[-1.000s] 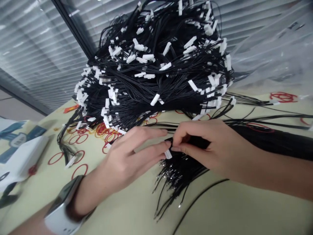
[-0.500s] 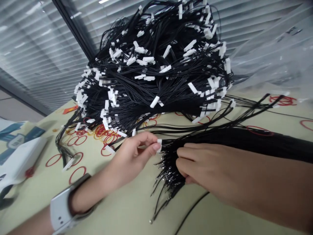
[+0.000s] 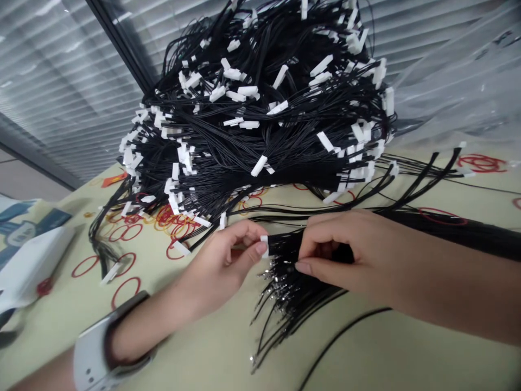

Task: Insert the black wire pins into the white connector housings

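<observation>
My left hand [image 3: 232, 252] pinches a small white connector housing [image 3: 265, 246] between thumb and forefinger. Black wires run from its right side toward my other hand. Just beside it, my right hand [image 3: 334, 244] is curled over the bundle of loose black wires [image 3: 321, 296], thumb and forefinger closed at a black wire near the bundle's end. Which single wire it grips is hard to make out among the others. Shiny metal terminals [image 3: 280, 285] tip the wires below the housing, fanned out over the table. The bundle stretches away to the right under my right forearm.
A large heap of black cables with white connectors [image 3: 260, 165] stands behind my hands. Red and yellow rubber bands [image 3: 126, 293] lie scattered on the pale table [image 3: 195, 347]. At the left is a white box-like object [image 3: 36, 266]; at the right, clear plastic [image 3: 459, 92].
My right hand has shifted up and turned, so its thumb and forefinger now show at the wires. My left hand stays nearly in place with the white connector housing.
</observation>
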### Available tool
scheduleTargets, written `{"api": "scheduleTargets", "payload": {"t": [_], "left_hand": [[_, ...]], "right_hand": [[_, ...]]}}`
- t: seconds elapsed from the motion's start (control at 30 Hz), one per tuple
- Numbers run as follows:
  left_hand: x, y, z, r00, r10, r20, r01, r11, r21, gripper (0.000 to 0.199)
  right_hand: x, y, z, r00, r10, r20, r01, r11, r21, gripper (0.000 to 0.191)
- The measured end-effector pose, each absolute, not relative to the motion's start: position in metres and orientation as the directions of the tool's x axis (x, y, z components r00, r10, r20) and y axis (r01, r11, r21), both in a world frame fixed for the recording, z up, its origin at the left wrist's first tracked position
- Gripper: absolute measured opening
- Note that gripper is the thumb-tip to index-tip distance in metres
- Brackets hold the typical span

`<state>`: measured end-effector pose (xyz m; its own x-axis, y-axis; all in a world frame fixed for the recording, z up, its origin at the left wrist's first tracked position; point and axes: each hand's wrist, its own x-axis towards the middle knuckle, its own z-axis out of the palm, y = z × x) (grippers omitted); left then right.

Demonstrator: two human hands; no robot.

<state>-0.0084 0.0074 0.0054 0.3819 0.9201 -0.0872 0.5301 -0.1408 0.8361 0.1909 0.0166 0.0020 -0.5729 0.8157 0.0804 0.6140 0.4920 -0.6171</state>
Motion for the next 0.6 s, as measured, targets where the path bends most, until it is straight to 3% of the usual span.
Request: {"api": "scheduleTargets", "payload": {"t": [0.33,0.47,0.6], "left_hand": [[-0.009,0.007,0.003,0.391,0.915,-0.097,0.439,-0.093,0.894,0.009],[-0.01,0.01,0.003,0.392,0.913,-0.115,0.399,-0.056,0.915,0.006],[-0.012,0.014,0.005,0.362,0.913,-0.186,0.356,0.049,0.933,0.006]], "right_hand": [[0.182,0.013,-0.007,-0.378,0.878,0.292,0.618,0.474,-0.627,0.01],[0.181,0.009,-0.008,-0.369,0.879,0.301,0.577,0.471,-0.667,0.01],[0.181,0.009,-0.007,-0.404,0.839,0.363,0.566,0.541,-0.621,0.013]]}}
